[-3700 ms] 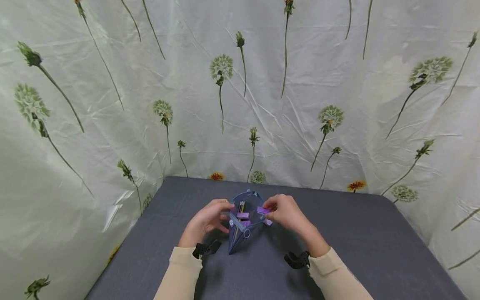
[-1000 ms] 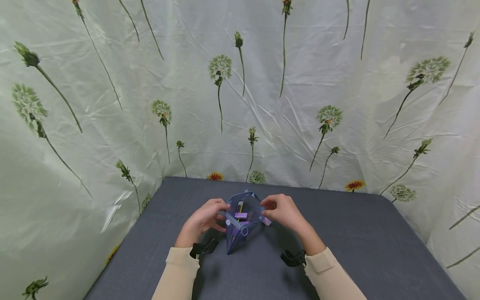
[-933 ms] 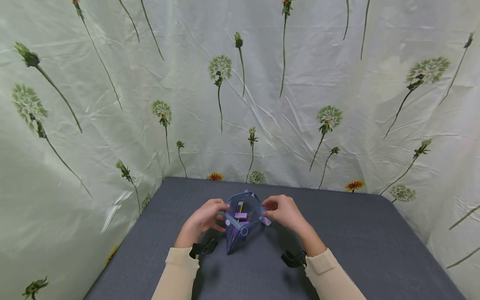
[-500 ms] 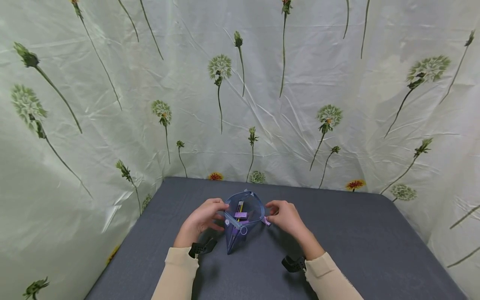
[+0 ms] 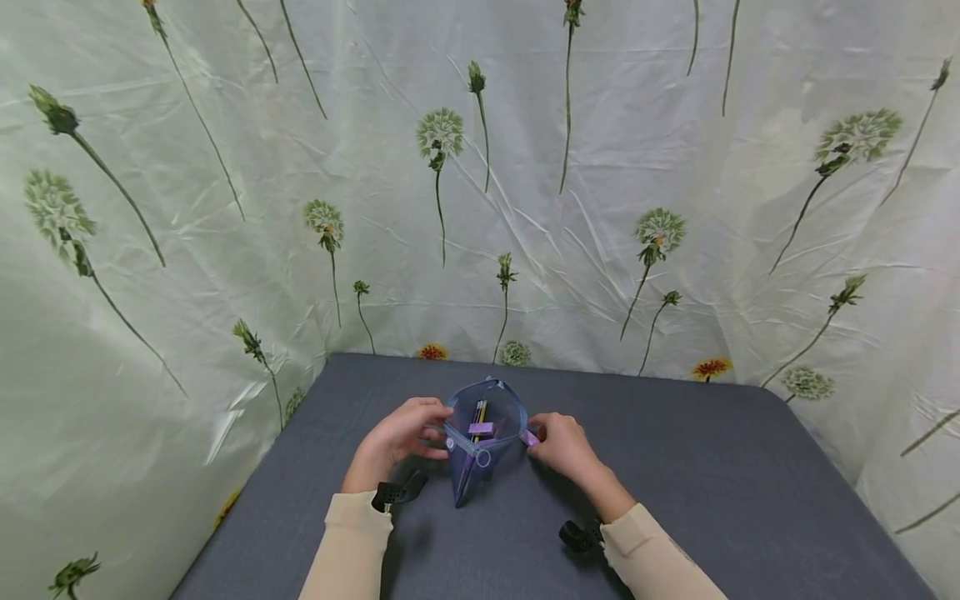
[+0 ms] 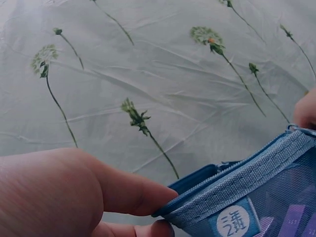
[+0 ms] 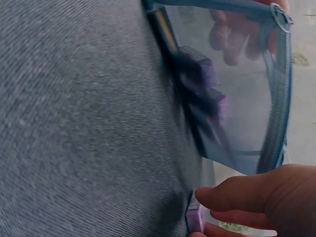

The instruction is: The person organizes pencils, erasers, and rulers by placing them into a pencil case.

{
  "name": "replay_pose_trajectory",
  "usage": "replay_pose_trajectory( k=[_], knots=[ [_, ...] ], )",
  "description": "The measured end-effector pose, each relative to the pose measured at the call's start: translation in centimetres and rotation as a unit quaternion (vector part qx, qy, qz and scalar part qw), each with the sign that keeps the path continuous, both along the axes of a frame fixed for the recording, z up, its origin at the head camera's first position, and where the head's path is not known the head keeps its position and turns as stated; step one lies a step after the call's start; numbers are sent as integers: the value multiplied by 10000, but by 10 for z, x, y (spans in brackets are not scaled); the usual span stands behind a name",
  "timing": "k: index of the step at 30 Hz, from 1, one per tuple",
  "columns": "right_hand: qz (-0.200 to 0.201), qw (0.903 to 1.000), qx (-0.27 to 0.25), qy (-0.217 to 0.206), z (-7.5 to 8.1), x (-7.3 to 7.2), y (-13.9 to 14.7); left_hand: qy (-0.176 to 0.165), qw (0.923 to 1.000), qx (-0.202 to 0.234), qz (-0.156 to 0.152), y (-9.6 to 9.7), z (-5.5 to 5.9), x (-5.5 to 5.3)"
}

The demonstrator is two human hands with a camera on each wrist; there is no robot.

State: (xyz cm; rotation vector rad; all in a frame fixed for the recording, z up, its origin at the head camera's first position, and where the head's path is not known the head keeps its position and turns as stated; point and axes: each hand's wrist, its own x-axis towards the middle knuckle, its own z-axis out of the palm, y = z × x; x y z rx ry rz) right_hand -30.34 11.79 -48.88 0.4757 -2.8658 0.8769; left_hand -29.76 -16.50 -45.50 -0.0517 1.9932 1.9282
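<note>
A blue see-through mesh zip pouch (image 5: 501, 460) stands on the table with its mouth spread. My left hand (image 5: 405, 432) pinches its left rim between thumb and fingers; the left wrist view shows the zip edge and a white-on-blue label (image 6: 232, 221). Inside are several pencils (image 5: 481, 410) and small purple blocks (image 5: 481, 428), seen partly through the mesh. Just right of the pouch, my right hand (image 5: 566, 448) has thumb and fingertips on another small purple block (image 7: 195, 217), low at the table; the lower fingers are partly cut off in the right wrist view.
A dark grey cloth-covered table (image 5: 712, 492) stretches out around the pouch. Behind and beside it hangs a pale curtain (image 5: 375, 250) printed with dandelions. A metal ring (image 5: 483, 458) hangs from the pouch's zip. Each wrist wears a black strap (image 5: 397, 492).
Earlier my right hand held a purple block at the pouch's mouth; then, without it, touched the right rim. Now it has dropped to the block beside the pouch and pinches that. The left hand keeps its grip.
</note>
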Motion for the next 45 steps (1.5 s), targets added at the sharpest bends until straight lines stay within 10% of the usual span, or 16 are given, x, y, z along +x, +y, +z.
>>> replay_pose_trajectory(
  k=[45],
  knots=[
    [71,9996,254,-97,19,12,11,91,9989,-431,-163,-6,7,1]
  ],
)
